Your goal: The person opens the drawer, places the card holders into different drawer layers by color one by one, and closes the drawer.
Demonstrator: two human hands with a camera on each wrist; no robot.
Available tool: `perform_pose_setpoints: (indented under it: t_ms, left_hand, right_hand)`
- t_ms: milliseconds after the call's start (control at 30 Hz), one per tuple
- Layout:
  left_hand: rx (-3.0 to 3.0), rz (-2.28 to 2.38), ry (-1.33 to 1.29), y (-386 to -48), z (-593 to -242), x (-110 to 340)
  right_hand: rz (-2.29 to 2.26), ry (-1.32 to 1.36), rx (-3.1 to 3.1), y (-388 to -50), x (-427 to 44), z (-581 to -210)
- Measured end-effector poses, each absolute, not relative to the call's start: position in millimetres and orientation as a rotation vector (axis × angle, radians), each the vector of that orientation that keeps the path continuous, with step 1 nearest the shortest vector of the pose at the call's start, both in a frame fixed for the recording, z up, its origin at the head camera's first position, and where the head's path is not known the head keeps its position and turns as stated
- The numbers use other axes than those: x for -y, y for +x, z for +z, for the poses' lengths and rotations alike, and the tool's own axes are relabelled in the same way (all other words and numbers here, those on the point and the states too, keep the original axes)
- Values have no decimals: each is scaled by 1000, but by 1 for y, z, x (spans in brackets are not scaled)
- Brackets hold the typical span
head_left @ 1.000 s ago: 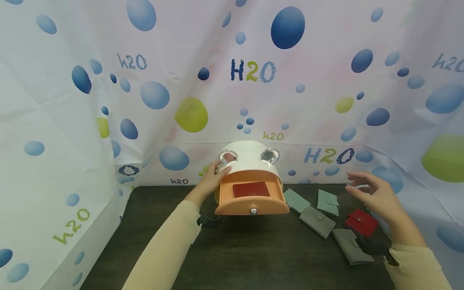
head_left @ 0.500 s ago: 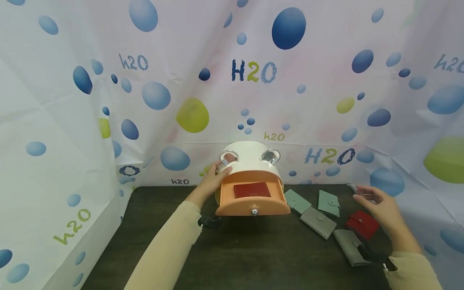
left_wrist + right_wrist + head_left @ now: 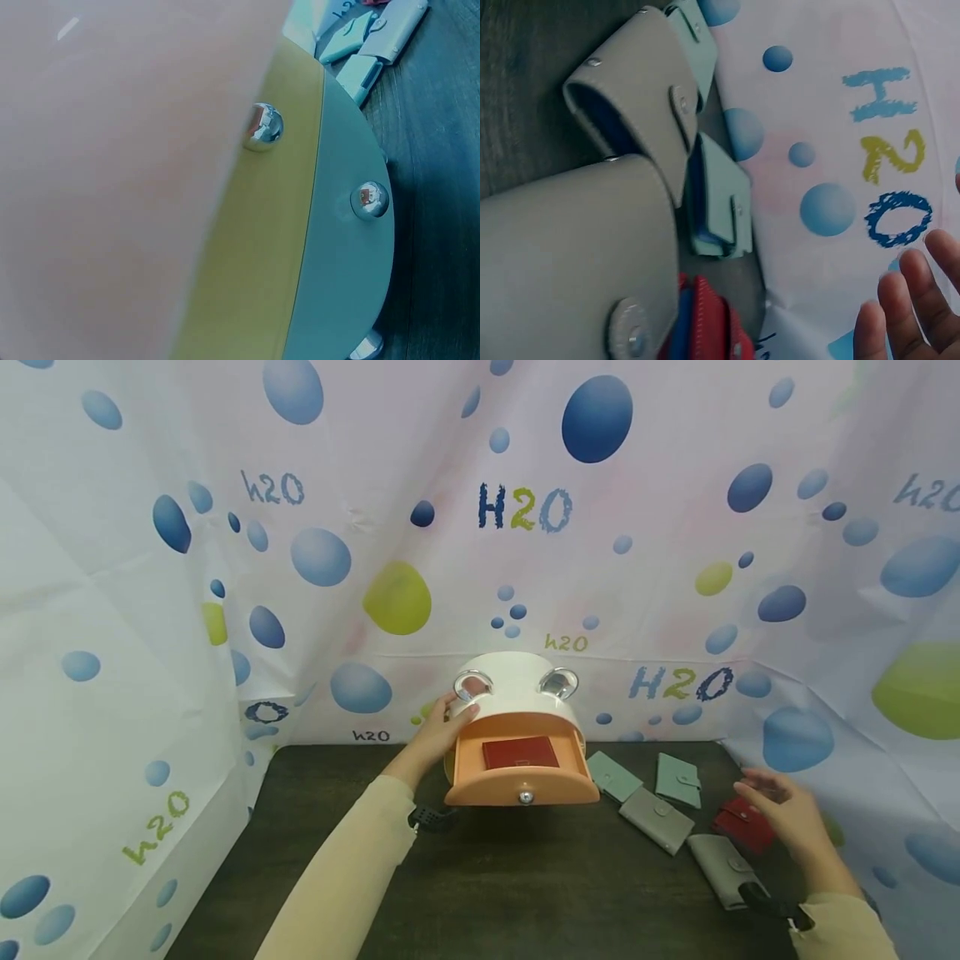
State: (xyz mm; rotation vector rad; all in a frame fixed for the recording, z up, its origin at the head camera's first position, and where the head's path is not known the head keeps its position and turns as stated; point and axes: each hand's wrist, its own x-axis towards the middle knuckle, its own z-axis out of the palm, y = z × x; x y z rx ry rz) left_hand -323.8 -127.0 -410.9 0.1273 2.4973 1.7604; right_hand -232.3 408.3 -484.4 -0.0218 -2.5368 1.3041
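In the head view a white-topped box (image 3: 510, 681) with two chrome loops has its orange drawer (image 3: 480, 789) pulled out. Inside the drawer lies a dark red wallet (image 3: 521, 752). My left hand (image 3: 435, 739) grips the box's left side, thumb at the front and fingers partly hidden behind. The left wrist view shows the box's side panel (image 3: 262, 240) close up, tinted yellow. On the right my right hand (image 3: 787, 806), fingers loosely bent and holding nothing, hovers by a red snap wallet (image 3: 738, 825) and partly covers it. Its fingertips (image 3: 917, 270) appear apart from the wallets.
Between the box and my right hand lie two mint green wallets (image 3: 678, 779) and two grey wallets (image 3: 657, 820) with snap tabs. The dark tabletop (image 3: 525, 893) runs toward me. A white patterned cloth (image 3: 637, 593) hangs behind and at both sides.
My right hand has moved down and slightly nearer the red snap wallet on the table. My left hand, the box and its drawer have stayed in place.
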Motion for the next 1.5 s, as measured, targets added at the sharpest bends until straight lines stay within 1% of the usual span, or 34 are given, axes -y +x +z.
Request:
perform_pose_setpoints:
  t_ms: [167, 400, 700, 900, 1100, 1500]
  left_hand:
    - [-2511, 1746, 119, -324, -411, 128]
    - [-2518, 1737, 124, -321, -409, 128]
    - [-2506, 1750, 120, -322, -409, 130]
    - [-2518, 1745, 132, -321, -408, 130]
    - [-2514, 1759, 140, -324, -410, 130]
    - [-2519, 1758, 141, -324, -412, 128]
  right_hand:
    - [1307, -136, 2577, -232, -409, -493]
    - [1133, -332, 2687, -233, -411, -498]
    - [1141, -559, 2761, -235, -410, -497]
    - [1131, -665, 2832, -237, -411, -500]
    - [1174, -720, 2827, -237, -412, -504]
    - [1368, -723, 2771, -238, -418, -520]
